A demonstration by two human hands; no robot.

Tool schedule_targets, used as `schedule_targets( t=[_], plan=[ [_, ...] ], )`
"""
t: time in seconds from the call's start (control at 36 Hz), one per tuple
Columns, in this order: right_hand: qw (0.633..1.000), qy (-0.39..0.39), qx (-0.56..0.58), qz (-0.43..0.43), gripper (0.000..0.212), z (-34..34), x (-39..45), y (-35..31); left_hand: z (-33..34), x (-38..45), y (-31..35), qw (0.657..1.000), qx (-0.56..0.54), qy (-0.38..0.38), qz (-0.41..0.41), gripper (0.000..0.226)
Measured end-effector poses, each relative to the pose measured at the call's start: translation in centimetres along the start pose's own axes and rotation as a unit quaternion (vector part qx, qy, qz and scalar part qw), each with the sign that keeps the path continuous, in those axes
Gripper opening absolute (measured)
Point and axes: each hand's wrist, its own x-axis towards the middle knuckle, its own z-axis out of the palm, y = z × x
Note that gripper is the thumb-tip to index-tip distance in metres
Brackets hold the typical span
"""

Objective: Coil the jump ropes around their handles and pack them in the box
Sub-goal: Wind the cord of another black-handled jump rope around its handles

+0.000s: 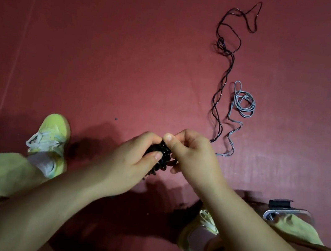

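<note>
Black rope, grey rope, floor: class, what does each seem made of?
Black rope: probably glossy plastic or coated cord; it glints. Grey rope: likely matte plastic cord holding springy loops. Floor: dull red, faintly scuffed, perhaps rubber or vinyl matting.

No text, label, brand, number or sign can be read anywhere in the head view.
</note>
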Motion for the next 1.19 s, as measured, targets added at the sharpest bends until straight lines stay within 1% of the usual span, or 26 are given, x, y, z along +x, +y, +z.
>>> schedule_targets(
  t=[0.11, 0.17, 0.22, 0.31, 0.36, 0.42, 0.47, 0.53, 0.58, 0.67, 0.72, 0.81, 0.89, 0.94, 1.0, 1.03, 1.06, 1.11, 1.14, 1.19],
  plan=[
    [0.989, -0.055, 0.137, 0.011, 0.012, -0.9, 0.0, -1.0, -0.6, 1.1, 0.3, 0.99, -0.133, 0.017, -0.039, 0.015],
    [0.989, -0.056, 0.14, -0.01, 0.01, -1.2, -0.1, -1.2, -0.6, 1.5, 0.2, 0.985, -0.162, 0.024, -0.045, 0.014],
    [0.99, -0.03, 0.132, -0.039, 0.011, -1.2, -0.1, -1.2, -0.5, 1.6, 0.2, 0.984, -0.168, 0.02, -0.051, 0.011],
    [0.991, -0.012, 0.119, -0.058, 0.011, -1.3, 0.1, -1.1, -0.6, 1.6, 0.2, 0.987, -0.148, 0.014, -0.054, 0.011],
    [0.993, -0.012, 0.101, -0.063, 0.011, -1.3, 0.3, -0.8, -0.9, 1.4, 0.3, 0.992, -0.116, 0.006, -0.04, 0.013],
    [0.993, -0.011, 0.105, -0.05, 0.012, -1.0, 0.5, -0.4, -1.1, 1.2, 0.4, 0.996, -0.088, -0.007, -0.021, 0.012],
    [0.987, -0.018, 0.157, -0.019, 0.009, -0.7, 0.5, -0.2, -1.1, 1.0, 0.4, 0.998, -0.067, -0.02, -0.003, 0.011],
    [0.971, -0.034, 0.235, 0.005, 0.004, -0.6, 0.7, -0.3, -1.2, 0.8, 0.4, 0.999, -0.041, -0.024, 0.015, 0.009],
    [0.964, -0.042, 0.262, 0.018, 0.011, -0.6, 0.9, -0.2, -1.2, 0.7, 0.3, 0.999, -0.006, -0.018, 0.032, 0.012],
    [0.97, -0.028, 0.24, 0.028, 0.008, -0.3, 0.6, 0.1, -1.1, 0.6, 0.3, 0.996, 0.072, -0.011, 0.051, 0.016],
    [0.978, 0.007, 0.206, 0.033, 0.012, 0.1, 0.3, 0.3, -0.8, 0.5, 0.2, 0.992, 0.111, -0.005, 0.058, 0.02],
    [0.99, 0.054, 0.13, 0.02, 0.013, 0.5, 0.2, 0.6, -0.4, 0.5, 0.2, 0.991, 0.119, 0.0, 0.058, 0.019],
    [0.995, 0.065, 0.079, 0.015, 0.013, 0.8, 0.1, 0.8, 0.0, 0.5, 0.1, 0.988, 0.139, 0.005, 0.062, 0.02],
    [0.994, 0.046, 0.092, 0.027, 0.014, 0.5, 0.2, 0.6, 0.0, 0.6, 0.0, 0.988, 0.139, 0.019, 0.06, 0.019],
    [0.993, 0.003, 0.113, 0.022, 0.014, -0.2, 0.5, -0.3, -0.3, 0.7, 0.1, 0.99, 0.117, 0.044, 0.058, 0.016],
    [0.996, -0.021, 0.091, 0.002, 0.015, -0.9, 0.6, -0.8, -0.4, 0.7, 0.2, 0.993, 0.091, 0.054, 0.055, 0.013],
    [0.998, -0.041, 0.038, -0.023, 0.017, -1.6, 0.8, -1.2, -0.6, 0.8, 0.3, 0.995, 0.061, 0.057, 0.046, 0.011],
    [0.991, -0.072, -0.088, -0.067, 0.026, -2.7, 1.0, -1.8, -0.6, 1.0, 0.5, 0.999, 0.014, 0.037, 0.015, 0.009],
    [0.985, -0.082, -0.129, -0.075, 0.03, -3.1, 1.0, -1.9, -0.6, 1.1, 0.5, 1.0, -0.009, 0.025, 0.0, 0.007],
    [0.979, -0.099, -0.162, -0.078, 0.034, -3.4, 1.0, -1.7, -0.7, 1.3, 0.4, 0.998, -0.055, 0.012, -0.024, 0.006]
  ],
)
